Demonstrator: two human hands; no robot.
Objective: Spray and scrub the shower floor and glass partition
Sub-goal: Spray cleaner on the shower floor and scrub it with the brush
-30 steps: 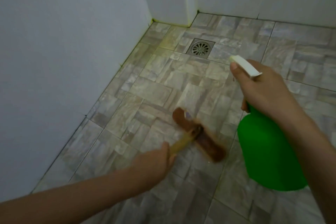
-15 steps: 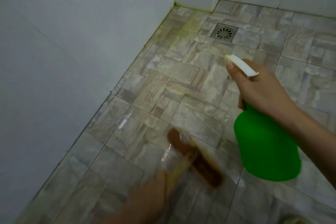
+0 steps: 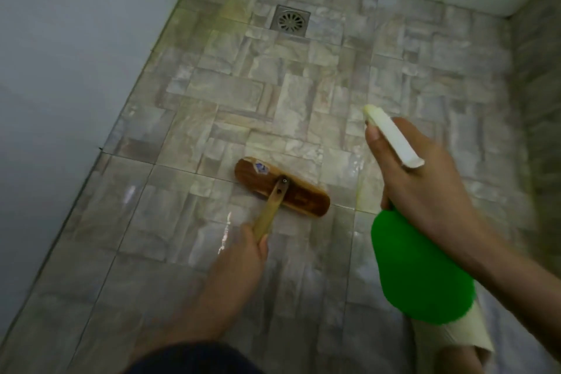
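Observation:
A brown wooden scrub brush (image 3: 282, 187) lies flat on the wet tiled shower floor (image 3: 273, 94), its head slanting from upper left to lower right. My left hand (image 3: 239, 264) grips its pale wooden handle from below. To the right, my right hand (image 3: 425, 182) holds a green spray bottle (image 3: 419, 270) by the neck, above the floor, with the white nozzle pointing up and left. A finger lies along the white trigger head.
A square metal drain (image 3: 290, 20) sits in the floor near the far wall. A pale wall (image 3: 60, 70) runs along the left, and white walls close off the back. A dark trouser leg (image 3: 194, 358) and a beige slipper (image 3: 455, 337) show at the bottom.
The view has swung to the right and down. The brush now lies still and sharp on the tiles, where before it was blurred in a scrubbing stroke. The bottle stays in my right hand.

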